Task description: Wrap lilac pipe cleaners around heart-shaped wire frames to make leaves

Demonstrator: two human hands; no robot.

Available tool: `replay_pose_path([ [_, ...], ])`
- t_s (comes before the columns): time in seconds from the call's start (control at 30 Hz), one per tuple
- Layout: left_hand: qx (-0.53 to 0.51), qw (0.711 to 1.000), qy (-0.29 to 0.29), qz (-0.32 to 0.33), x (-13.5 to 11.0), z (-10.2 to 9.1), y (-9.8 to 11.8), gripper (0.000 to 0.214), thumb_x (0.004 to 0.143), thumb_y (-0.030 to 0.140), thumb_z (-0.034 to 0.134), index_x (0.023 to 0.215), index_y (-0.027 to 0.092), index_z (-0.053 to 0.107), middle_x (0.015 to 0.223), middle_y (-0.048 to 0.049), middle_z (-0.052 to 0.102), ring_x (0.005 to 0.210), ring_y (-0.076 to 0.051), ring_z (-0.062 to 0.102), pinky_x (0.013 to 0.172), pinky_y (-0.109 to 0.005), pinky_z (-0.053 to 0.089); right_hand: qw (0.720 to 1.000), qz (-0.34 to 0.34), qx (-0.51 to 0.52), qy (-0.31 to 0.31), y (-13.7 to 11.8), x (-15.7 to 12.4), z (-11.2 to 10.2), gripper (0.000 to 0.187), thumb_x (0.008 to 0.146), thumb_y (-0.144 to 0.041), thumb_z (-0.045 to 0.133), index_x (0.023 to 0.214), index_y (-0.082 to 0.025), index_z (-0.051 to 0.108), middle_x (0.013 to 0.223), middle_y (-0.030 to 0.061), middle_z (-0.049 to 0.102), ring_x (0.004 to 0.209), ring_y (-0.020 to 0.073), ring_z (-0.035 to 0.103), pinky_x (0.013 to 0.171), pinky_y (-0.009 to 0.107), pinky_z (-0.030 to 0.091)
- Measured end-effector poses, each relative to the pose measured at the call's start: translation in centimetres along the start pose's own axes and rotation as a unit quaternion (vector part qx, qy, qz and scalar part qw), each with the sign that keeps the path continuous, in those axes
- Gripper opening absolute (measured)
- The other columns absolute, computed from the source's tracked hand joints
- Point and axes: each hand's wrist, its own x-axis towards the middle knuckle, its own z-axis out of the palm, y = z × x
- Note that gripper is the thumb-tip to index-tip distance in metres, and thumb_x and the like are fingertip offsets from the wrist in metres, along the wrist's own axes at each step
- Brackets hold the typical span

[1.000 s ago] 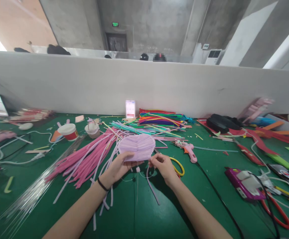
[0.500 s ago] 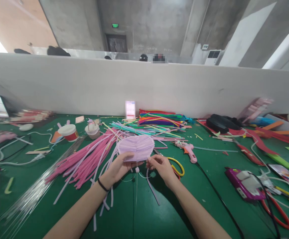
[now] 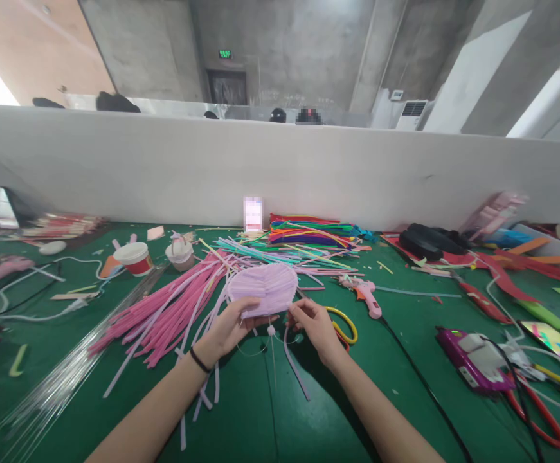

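Note:
A lilac pipe-cleaner panel (image 3: 263, 288) with rounded lobes and a scalloped rim is held above the table. My left hand (image 3: 229, 328) grips its lower left, thumb on the front and fingers underneath. Beneath the panel hang thin wire loops and a straight wire with a small lilac ball (image 3: 270, 330). At the panel's lower right corner, my right hand (image 3: 313, 325) has thumb and forefinger pinched together. A loose lilac pipe cleaner (image 3: 295, 366) trails down from those fingertips. Exactly what lies between them is partly hidden.
Pink pipe cleaners (image 3: 173, 308) and clear wires (image 3: 81, 360) lie to the left. Coloured pipe cleaners (image 3: 308, 231) are piled behind. Right of my hands are yellow-handled scissors (image 3: 352, 325), a pink glue gun (image 3: 369, 299) with its cord, and a purple power strip (image 3: 470, 363).
The panel has tilted slightly, its right side rising. Its hanging wire and small ball have swung a little to the right. Both hands keep their hold.

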Motion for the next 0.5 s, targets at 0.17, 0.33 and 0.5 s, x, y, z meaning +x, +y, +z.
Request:
replay_pose_path([
  [0.17,0.010,1.000,-0.004,-0.002,0.07,-0.07,-0.21,0.038,0.072,0.004,0.063,0.110,0.011,0.064,0.104,-0.0117,0.071,0.101,-0.029,0.064,0.087,-0.042,0.055,0.999,-0.021,-0.034,0.013,0.04,-0.09,-0.06,0.032,0.073,-0.048,0.066,0.067,-0.018,0.059,0.057,0.0000,0.061,0.054,0.0125,0.054,0.051,0.024,0.039],
  [0.33,0.010,1.000,-0.006,-0.006,0.20,-0.27,-0.28,0.037,0.073,0.007,0.063,0.110,0.011,0.064,0.106,-0.0134,0.070,0.101,-0.030,0.064,0.087,-0.042,0.054,0.999,-0.007,-0.030,0.014,0.14,-0.14,-0.01,0.031,0.073,-0.047,0.066,0.067,-0.018,0.060,0.059,0.0013,0.063,0.053,0.0133,0.056,0.048,0.024,0.038],
  [0.5,0.009,1.000,-0.012,0.005,0.23,-0.39,-0.25,0.042,0.074,0.008,0.063,0.116,0.013,0.061,0.108,-0.0124,0.069,0.099,-0.029,0.065,0.087,-0.042,0.054,1.000,0.002,-0.003,0.017,0.11,-0.16,0.06,0.028,0.071,-0.045,0.065,0.067,-0.018,0.061,0.063,0.0017,0.064,0.054,0.0141,0.059,0.047,0.024,0.037],
])
